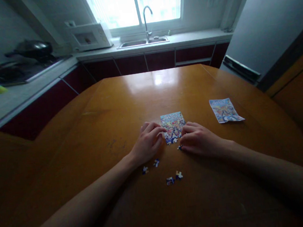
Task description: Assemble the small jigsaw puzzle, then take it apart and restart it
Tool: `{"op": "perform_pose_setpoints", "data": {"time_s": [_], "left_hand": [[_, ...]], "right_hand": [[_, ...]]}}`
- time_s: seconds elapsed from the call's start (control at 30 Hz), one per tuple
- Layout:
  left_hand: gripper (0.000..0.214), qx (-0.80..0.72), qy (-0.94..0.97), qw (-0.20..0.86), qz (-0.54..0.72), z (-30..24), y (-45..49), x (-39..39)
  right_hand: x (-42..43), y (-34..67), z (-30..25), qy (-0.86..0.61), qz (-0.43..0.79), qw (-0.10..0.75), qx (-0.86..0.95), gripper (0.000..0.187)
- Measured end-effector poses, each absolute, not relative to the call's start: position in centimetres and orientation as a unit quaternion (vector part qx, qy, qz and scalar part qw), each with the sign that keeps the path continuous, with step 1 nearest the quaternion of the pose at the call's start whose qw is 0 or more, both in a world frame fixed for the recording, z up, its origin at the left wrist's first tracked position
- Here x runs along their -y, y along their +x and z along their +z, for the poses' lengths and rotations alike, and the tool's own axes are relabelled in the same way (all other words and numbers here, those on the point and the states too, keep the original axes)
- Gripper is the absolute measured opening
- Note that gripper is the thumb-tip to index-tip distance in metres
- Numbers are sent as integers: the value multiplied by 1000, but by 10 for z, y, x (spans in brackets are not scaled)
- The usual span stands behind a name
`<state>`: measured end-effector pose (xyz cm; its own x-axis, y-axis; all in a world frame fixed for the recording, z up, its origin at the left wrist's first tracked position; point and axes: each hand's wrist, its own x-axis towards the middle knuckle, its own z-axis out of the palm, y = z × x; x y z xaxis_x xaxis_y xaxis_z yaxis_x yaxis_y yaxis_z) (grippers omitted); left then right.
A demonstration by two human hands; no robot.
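Observation:
A partly assembled jigsaw puzzle with a crowded, colourful picture lies on the wooden table, its lower edge uneven. At its left edge rests my left hand, fingers loosely bent and apart, the fingertips touching the border. My right hand is at the lower right corner, closed in a pinch on a small puzzle piece just below the assembled part. Part of the puzzle's right side is hidden by that hand. Several loose pieces lie nearer to me, among them a puzzle piece by my left forearm and another puzzle piece.
A creased picture sheet lies on the table to the right. Beyond the table are a counter with a sink, a microwave and a stove with a black pan. A fridge stands at the right.

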<state>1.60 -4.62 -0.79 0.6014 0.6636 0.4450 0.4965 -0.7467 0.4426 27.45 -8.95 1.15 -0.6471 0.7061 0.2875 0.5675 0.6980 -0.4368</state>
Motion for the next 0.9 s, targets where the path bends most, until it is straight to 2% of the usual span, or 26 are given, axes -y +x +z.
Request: {"op": "perform_pose_setpoints", "data": {"time_s": [0.33,0.9], "left_hand": [[20,-326,885,145,298,-5,16,47],[21,-323,886,147,299,-5,16,47]], "right_hand": [[88,278,10,-346,147,192,907,7],[86,273,2,-379,115,222,891,7]]}}
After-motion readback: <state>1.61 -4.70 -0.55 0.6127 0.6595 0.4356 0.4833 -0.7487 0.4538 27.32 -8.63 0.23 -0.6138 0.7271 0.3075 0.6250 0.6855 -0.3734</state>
